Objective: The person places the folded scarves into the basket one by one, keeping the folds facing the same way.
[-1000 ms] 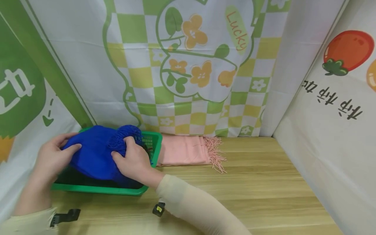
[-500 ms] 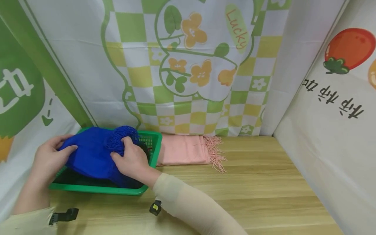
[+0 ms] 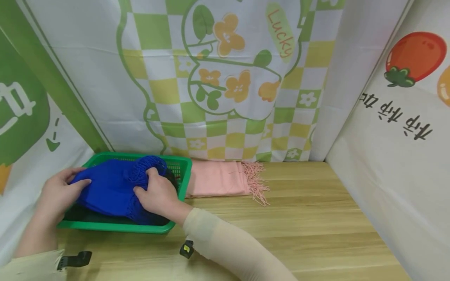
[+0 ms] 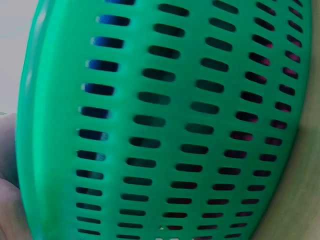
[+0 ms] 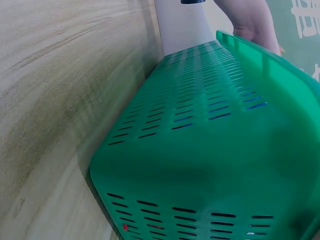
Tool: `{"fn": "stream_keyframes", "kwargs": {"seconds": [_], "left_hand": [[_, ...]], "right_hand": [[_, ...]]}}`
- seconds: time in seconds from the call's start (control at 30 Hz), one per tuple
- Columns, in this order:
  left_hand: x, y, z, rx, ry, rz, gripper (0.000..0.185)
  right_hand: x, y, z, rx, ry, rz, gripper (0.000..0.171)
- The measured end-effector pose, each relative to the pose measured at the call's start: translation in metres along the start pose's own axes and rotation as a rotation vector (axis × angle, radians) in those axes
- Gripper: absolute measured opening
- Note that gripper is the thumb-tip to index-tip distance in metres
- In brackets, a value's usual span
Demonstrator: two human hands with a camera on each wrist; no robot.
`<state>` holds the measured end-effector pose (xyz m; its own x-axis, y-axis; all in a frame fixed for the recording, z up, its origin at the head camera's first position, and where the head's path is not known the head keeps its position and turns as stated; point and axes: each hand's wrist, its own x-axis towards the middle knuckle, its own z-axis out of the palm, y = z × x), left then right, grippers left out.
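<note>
A blue scarf (image 3: 109, 187) lies bunched in a green slotted basket (image 3: 116, 226) at the table's left. My left hand (image 3: 61, 191) grips the scarf's left end, thumb on top. At the fringed right end my right hand (image 3: 156, 193) holds the scarf, fingers curled into the fringe. Something dark (image 3: 82, 214) lies under the scarf in the basket. The left wrist view is filled by the basket's slotted wall (image 4: 190, 125). In the right wrist view the basket's outer wall (image 5: 210, 150) stands on the wooden table (image 5: 60, 100).
A folded pink scarf (image 3: 218, 179) with a fringe lies on the table just right of the basket. Printed cloth walls close in the back (image 3: 228, 78), left and right sides. Bare wooden tabletop (image 3: 299, 226) stretches to the right and front.
Both hands have lowered the blue scarf deeper into the basket, so the basket's back rim now shows. The pink scarf has not moved.
</note>
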<state>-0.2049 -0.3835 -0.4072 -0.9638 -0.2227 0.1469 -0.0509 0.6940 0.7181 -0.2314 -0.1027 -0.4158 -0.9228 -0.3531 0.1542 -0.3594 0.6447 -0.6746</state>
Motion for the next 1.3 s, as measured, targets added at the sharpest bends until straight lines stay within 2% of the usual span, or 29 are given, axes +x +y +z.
{"fn": "stream_keyframes", "kwargs": {"seconds": [0.27,0.47,0.6,0.8,1.07,1.3], "left_hand": [[0.000,-0.004,0.001,0.046,-0.010,0.011,0.059],[0.002,-0.007,0.002,0.097,-0.031,0.044,0.056],[0.003,-0.011,0.002,0.144,-0.058,0.070,0.056],[0.006,-0.012,-0.001,0.235,-0.116,0.097,0.057],[0.010,-0.011,-0.004,0.359,-0.170,0.106,0.061],[0.012,-0.014,-0.005,0.399,-0.211,0.095,0.065]], "right_hand": [[0.000,0.001,0.000,0.000,0.009,0.014,0.057],[-0.002,-0.002,-0.002,0.001,0.016,0.046,0.058],[-0.004,-0.004,-0.001,-0.035,0.029,0.058,0.059],[-0.006,-0.005,0.000,-0.125,0.054,0.092,0.064],[-0.009,-0.007,-0.001,-0.327,0.029,0.109,0.088],[-0.012,-0.006,-0.001,-0.485,0.021,0.078,0.078]]}}
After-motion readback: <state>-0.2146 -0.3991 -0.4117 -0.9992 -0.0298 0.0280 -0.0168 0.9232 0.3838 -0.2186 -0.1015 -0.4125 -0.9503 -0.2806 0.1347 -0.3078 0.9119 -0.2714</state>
